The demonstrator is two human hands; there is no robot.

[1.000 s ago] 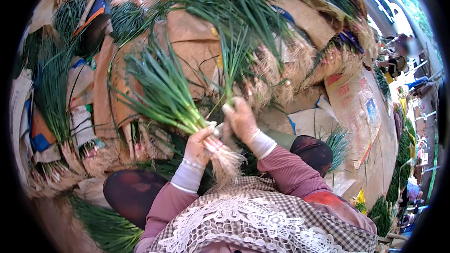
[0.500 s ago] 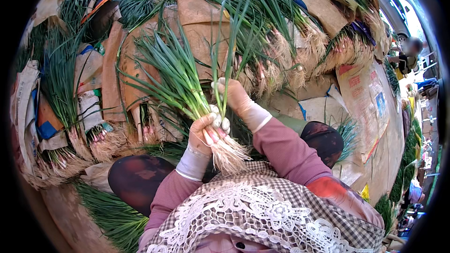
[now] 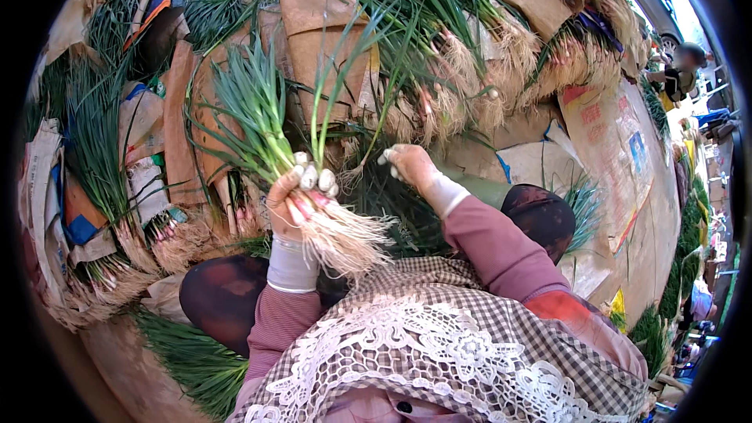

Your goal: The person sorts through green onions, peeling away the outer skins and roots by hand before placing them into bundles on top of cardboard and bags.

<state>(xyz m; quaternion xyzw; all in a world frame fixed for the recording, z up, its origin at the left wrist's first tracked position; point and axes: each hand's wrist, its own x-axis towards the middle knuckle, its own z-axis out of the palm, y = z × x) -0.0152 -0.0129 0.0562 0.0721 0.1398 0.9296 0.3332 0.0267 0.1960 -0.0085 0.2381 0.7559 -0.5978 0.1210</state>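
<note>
My left hand (image 3: 287, 202) is closed around a bunch of green garlic (image 3: 274, 145), gripping it just above the pinkish-white bulbs. Its pale roots (image 3: 345, 235) hang toward my lap, and the leaves fan up and away to the left. White coverings show on the fingertips. One thin stalk (image 3: 319, 110) stands apart from the other leaves, its lower end at my fingers. My right hand (image 3: 413, 166) is to the right of the bunch, fingers half curled, tips apart, with nothing visible in them. Between the hands, a loose single stalk (image 3: 378, 129) has its rooted end near the bunch.
Piles of green garlic (image 3: 439, 39) lie across the far side, roots toward me. More bundles (image 3: 98, 133) rest at the left among brown sacks (image 3: 325, 43). Leaves (image 3: 196, 360) lie beside my left knee. A printed sack (image 3: 607, 149) covers ground at right. Another person (image 3: 681, 74) is far right.
My left hand has shifted slightly left and down with the bunch. My right hand has drawn away from the stalks toward the right, and a single stalk now hangs loose between the hands.
</note>
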